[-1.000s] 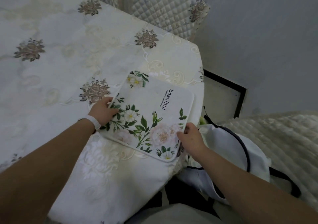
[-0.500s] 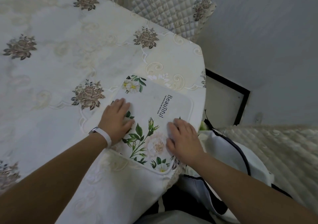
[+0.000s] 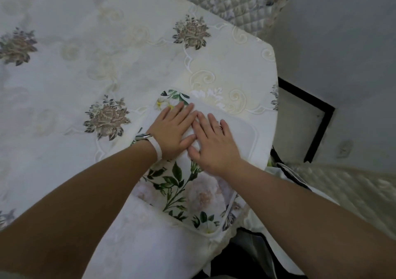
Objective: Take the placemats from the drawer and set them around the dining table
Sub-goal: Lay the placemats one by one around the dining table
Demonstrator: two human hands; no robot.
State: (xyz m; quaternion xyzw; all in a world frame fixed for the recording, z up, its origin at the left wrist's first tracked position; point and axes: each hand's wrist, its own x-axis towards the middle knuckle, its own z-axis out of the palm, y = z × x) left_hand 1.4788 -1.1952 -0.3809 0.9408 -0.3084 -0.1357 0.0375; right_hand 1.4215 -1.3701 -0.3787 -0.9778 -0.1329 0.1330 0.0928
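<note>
At the near right corner of the cloth-covered dining table [image 3: 107,64], the floral placemat [image 3: 188,195] lay flat, its nearest corner reaching the table's edge. Both hands rested on its far half, palms down, fingers straight and close together, clasping nothing. The left hand [image 3: 171,131] covered the mat's left part, with its fingertips just short of the printed flower at the far corner; a white wristband [image 3: 157,150] circled that wrist. The right hand [image 3: 214,146] lay just beside it, index fingers side by side and thumbs meeting or nearly so; I cannot tell which. The hands and wrists hid the mat's middle, and the left forearm hid part of its left edge.

Beyond the table's far edge stood a quilted chair cover [image 3: 231,0]. To the right, off the table, were a black-framed panel [image 3: 306,95], a second quilted cushion [image 3: 353,188] and, just beside the table corner, a white bag with black trim [image 3: 278,176].
</note>
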